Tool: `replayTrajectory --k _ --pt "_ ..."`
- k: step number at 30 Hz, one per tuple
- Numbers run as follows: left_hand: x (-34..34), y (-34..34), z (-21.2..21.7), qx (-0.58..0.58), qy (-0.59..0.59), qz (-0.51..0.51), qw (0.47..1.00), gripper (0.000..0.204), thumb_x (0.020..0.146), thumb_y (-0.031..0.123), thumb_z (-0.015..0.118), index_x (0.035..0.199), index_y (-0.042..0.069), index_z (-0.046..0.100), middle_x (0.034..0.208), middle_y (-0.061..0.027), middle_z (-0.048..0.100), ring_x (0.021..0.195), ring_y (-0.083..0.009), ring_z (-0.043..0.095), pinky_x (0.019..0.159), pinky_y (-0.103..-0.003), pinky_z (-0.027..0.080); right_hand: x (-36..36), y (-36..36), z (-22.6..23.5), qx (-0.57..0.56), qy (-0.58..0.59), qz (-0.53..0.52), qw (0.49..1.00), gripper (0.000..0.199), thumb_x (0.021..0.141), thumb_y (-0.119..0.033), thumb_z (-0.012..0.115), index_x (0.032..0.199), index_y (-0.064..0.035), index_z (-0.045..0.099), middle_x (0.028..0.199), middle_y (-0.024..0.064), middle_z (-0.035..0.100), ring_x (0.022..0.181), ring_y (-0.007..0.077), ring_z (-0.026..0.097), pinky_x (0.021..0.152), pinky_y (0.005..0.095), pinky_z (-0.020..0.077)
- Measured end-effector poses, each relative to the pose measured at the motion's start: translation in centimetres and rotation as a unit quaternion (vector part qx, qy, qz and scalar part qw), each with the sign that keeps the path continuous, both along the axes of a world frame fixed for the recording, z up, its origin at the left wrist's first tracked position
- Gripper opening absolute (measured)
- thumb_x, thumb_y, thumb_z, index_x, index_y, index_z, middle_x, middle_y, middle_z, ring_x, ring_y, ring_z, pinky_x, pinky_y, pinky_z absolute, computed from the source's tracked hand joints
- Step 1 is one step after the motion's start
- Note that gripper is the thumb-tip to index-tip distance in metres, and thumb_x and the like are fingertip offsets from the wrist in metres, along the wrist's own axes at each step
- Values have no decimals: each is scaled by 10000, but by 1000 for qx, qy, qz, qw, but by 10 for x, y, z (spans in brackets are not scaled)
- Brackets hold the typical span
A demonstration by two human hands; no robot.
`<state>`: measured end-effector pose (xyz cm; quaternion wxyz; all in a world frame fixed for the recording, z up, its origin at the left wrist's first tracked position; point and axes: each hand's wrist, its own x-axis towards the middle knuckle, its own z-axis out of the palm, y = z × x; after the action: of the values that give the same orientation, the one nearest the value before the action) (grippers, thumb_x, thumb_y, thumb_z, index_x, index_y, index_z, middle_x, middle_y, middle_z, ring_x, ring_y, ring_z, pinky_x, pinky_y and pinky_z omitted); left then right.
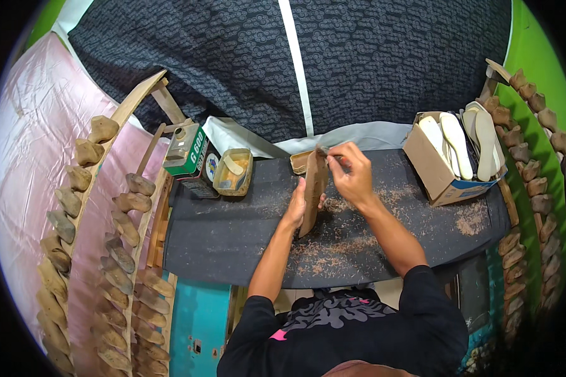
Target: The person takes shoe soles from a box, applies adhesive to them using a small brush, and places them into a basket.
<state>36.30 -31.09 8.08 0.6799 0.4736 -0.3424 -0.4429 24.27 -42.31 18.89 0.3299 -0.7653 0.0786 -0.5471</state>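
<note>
A: Start with the biggest thing. What lies under the hands?

B: A dark work table point(233, 239), strewn with brown shavings point(333, 248) below and to the right of both hands. Beyond the right hand point(353, 177), well apart, stands a cardboard box point(435, 169) holding pale insoles.

A: And on the other side?

B: Left of the left hand point(295, 207), well apart, sits a green tin can point(185, 157), with a shallow tray of glue point(234, 173) just beside it. Racks of wooden shoe forms point(116, 242) run down the far left.

A: What do the hands hold?

B: The left hand is closed around a brown sole piece point(313, 191), propping it upright on edge on the table, fingers behind it. The right hand is pinched shut at the piece's top end, on what looks like a small blade; the tool itself is too small to make out.

A: What could go wrong?

B: The piece stands on a narrow edge, so it could likely slip or tip if the left grip slackens. If that is a blade, a slip off the top could nick the left fingers close beneath. A cut too deep could spoil the sole's edge. Shavings under the base may also let it skid.
</note>
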Motion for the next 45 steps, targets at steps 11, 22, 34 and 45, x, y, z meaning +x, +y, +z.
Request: replayTrajectory --k 11,22,34,45 --pt "-9 -3 10 -12 3 17 1000 721 994 671 206 1202 63 533 862 -64 602 732 -153 580 670 -301 499 -25 -10 3 59 -40 10 997 56 864 15 631 916 0 647 900 95 632 781 173 620 657 271 481" --pt "-23 -10 16 -3 32 -24 999 782 974 704 146 1180 63 544 823 -60 599 702 -152 586 640 -309 506 -48 -19 3 73 -56 65 994 39 883 19 619 904 4 649 892 67 611 767 116 595 660 258 482" --pt "-28 -15 17 24 109 -9 994 694 1015 626 176 1224 76 545 862 -65 627 771 -160 619 671 -303 531 -61 -1 -14 -73 20 118 990 108 801 19 679 898 -9 641 936 141 627 884 296 630 766 366 516" --pt "-26 -18 10 -27 220 -108 969 681 986 674 242 1299 126 498 1022 -35 587 841 -146 596 628 -285 505 -54 7 -20 -98 32 72 992 118 778 26 679 882 -20 646 962 133 633 918 310 607 775 377 502"
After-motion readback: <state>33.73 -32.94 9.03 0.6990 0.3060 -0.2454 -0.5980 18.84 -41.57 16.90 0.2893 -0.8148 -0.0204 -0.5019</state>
